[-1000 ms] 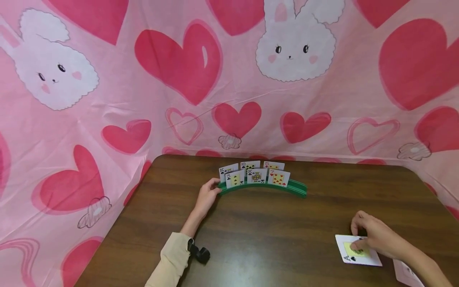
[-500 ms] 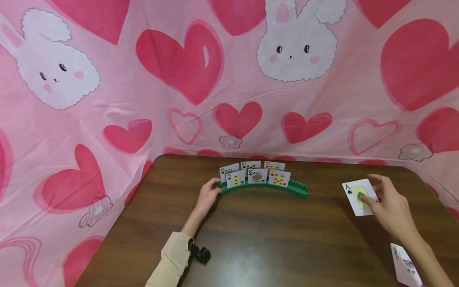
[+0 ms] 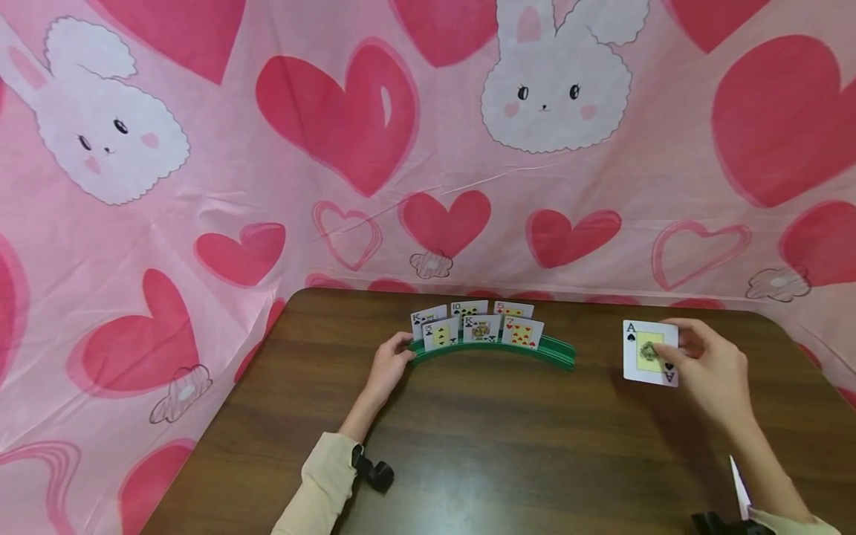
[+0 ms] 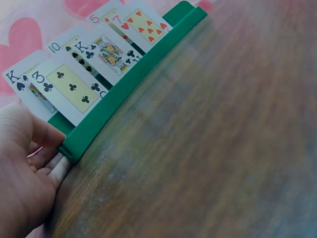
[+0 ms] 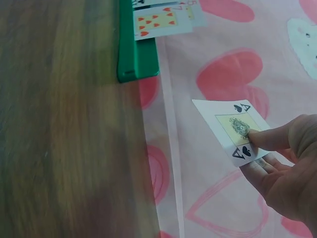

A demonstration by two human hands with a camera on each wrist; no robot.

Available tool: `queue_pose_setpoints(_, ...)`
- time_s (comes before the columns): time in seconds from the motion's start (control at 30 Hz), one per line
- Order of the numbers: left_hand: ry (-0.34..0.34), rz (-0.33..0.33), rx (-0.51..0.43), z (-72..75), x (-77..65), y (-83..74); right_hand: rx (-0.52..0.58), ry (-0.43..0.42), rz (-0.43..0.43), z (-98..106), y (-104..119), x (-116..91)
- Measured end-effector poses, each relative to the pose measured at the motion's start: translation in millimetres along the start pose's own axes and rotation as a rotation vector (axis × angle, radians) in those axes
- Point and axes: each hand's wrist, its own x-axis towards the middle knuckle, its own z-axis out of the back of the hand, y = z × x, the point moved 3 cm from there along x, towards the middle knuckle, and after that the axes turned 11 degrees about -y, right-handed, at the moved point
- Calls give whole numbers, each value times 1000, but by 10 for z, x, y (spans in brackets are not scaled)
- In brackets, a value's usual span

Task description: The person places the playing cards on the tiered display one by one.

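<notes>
Upright in a curved green card holder (image 3: 558,354) stand two rows of playing cards. The front row has a three of clubs (image 3: 440,336), a king of clubs (image 3: 480,329) and a seven of hearts (image 3: 522,333). Behind them are a king of spades (image 4: 20,79), a ten (image 4: 62,44) and a five of diamonds (image 3: 515,307), partly covered. My left hand (image 3: 388,368) pinches the holder's left end between thumb and fingers. To the right of the holder, my right hand (image 3: 718,371) holds an ace of spades (image 3: 647,353) above the table, thumb on its face.
Another card (image 3: 738,487) lies at the table's right side, mostly hidden by the right forearm. The brown wooden table (image 3: 501,446) ends at a pink cloth (image 3: 455,171) with hearts and rabbits hanging behind it.
My right hand has lifted the ace of spades off the table, carried it away from me and slightly left, and turned it upright. The left hand stays on the card holder.
</notes>
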Motion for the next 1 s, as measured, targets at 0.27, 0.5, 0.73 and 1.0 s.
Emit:
queue_pose_setpoints(0.27, -15, -29, 21, -4, -5, 0, 34, -2, -86, -56, 69, 28)
queue_pose_setpoints(0.5, -9, -20, 19, 14, -20, -36, 71, -16, -133, -118, 111, 50)
queue_pose_setpoints(0.73, -8, -22, 20, 13, -17, -24, 124, -14, -167, -190, 188, 74)
queue_pose_setpoints(1.0, -7, -9, 0, 2, -16, -33, 160, -11, -201, -272, 290, 116)
